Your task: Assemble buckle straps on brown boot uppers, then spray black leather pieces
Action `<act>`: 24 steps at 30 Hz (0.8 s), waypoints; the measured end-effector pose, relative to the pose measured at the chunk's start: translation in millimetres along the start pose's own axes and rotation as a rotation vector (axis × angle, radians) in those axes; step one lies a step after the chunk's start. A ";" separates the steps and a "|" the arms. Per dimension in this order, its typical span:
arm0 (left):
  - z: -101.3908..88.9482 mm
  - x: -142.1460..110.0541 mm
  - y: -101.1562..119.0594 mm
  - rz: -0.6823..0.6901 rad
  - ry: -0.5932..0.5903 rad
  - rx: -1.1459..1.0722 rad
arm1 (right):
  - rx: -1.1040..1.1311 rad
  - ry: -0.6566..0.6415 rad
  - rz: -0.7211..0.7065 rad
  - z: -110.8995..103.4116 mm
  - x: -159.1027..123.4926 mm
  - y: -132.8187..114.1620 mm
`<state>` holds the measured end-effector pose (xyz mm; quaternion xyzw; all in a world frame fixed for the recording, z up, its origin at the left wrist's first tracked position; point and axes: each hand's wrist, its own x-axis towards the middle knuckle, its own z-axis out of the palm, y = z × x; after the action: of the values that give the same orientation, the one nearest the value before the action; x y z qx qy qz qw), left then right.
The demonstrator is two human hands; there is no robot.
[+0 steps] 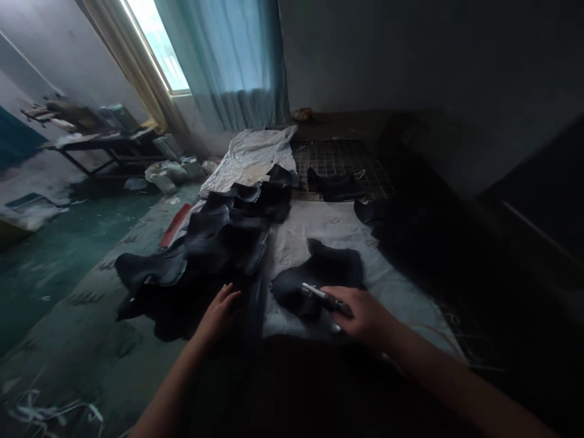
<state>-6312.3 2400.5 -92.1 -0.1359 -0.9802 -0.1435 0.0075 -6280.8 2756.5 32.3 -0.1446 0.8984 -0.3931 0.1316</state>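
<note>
My right hand (358,310) is closed around a slim tool with a dark handle and a pale metal front (323,296); its exact kind is not clear. The tool's tip points left, over a dark, boot-shaped cut piece (337,267) that lies on a whitish cloth (314,222). My left hand (222,304) hovers at or just above a stack of dark pieces (228,243) on the left, fingers stretched out and holding nothing visible. Deep shadow hides where that hand meets the pile. Another dark piece (159,267) juts out at the pile's left edge.
Further dark pieces (335,184) lie on a wire grid (342,155) behind the cloth, with more in shadow at right. A red strip (176,225) sits left of the pile. White scraps (50,410) lie low left. A bench (104,143) stands near the curtained window.
</note>
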 end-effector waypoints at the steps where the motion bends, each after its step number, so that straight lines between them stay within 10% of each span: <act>1: 3.7 1.1 5.5 0.028 0.012 -0.021 | 0.009 0.022 0.018 -0.7 -0.3 2.0; 8: 36.4 43.5 92.6 0.379 0.036 -0.168 | 0.169 0.190 0.216 -20.5 -47.2 45.8; 16: 65.7 109.0 231.2 0.768 -0.655 0.045 | 0.408 0.691 0.486 -24.5 -120.4 74.1; 24: 79.4 152.9 238.4 0.525 -0.742 -0.096 | 0.512 0.754 0.389 -16.7 -134.1 77.2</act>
<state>-6393.6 2683.1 -93.5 -0.4220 -0.8413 -0.1235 -0.3143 -6174.9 2866.6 2.3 0.2152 0.7683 -0.5944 -0.1001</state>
